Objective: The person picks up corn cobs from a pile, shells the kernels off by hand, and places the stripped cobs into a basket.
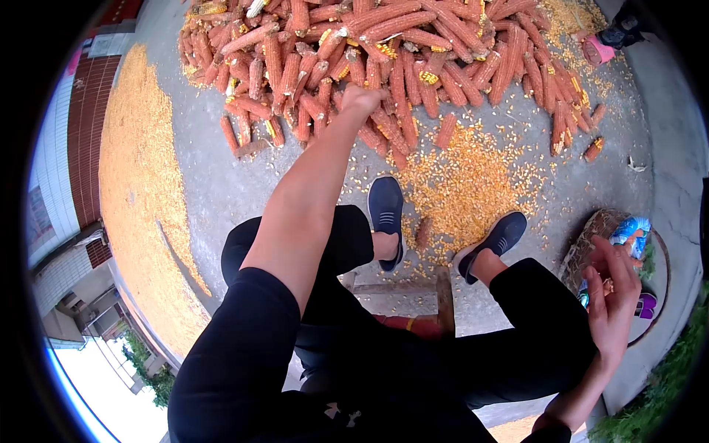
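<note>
My left hand [362,100] reaches to the near side of a heap of reddish corn cobs [384,26]. Its fingers look curled over a corn cob there, though they are partly hidden. Some cobs still carry yellow kernels. My right hand [611,303] hangs over my right knee, fingers apart and holding nothing. Beyond it a woven basket [583,244] holds a blue and white packet [631,232]. Loose corn kernels [473,184] lie heaped on the concrete between my shoes.
A wooden stool [445,299] stands between my legs. At the left a wide band of kernels [140,184] is spread over the ground. A short cob [423,232] lies between my feet. At the top right, another person's pink-and-dark footwear [600,50] shows near scattered kernels.
</note>
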Demonstrator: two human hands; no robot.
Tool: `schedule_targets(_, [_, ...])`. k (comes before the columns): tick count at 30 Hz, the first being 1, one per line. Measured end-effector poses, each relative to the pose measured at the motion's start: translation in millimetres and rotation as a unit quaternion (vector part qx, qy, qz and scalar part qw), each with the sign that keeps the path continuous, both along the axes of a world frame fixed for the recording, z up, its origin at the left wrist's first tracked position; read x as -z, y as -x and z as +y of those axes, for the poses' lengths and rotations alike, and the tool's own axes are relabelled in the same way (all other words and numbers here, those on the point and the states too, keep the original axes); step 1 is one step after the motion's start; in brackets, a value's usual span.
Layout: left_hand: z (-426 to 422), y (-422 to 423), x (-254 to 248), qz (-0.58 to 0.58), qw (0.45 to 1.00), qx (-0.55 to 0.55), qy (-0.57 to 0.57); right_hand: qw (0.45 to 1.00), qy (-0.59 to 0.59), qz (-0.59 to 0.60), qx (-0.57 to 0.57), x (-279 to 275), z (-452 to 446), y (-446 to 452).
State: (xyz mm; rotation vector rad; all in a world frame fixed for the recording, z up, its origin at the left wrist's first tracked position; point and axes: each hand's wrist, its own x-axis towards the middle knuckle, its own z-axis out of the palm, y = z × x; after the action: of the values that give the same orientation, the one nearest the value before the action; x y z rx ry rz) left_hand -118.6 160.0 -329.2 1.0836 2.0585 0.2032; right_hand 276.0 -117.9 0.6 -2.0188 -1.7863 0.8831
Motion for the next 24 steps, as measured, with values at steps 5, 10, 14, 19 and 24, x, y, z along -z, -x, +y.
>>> schedule_targets(5, [-64,-50,-35,-0.183,0.982,-0.039,0.019,0.994,-0.034,0.091,-0.047,-6,3,23])
schedule_targets(10, [-102,-109,-149,-0.18,0.979,0.055,-0.08,0.979,-0.023,0.205,0.006,15,2,41])
schedule_targets(14, [-125,-128,-229,-0.171,0.92,0.22,-0.274,0.967,-0.047,0.244,0.058,6,30,65])
schedule_targets(19, [-162,-133,-355,-0.026,0.864,0.334,-0.376,0.921,-0.057,0.35,0.162,-20,65,113])
schedule_targets(24, [-176,-129,-365,-0.043,0.843,0.37,-0.389,0.896,-0.066,0.404,0.172,-35,61,128])
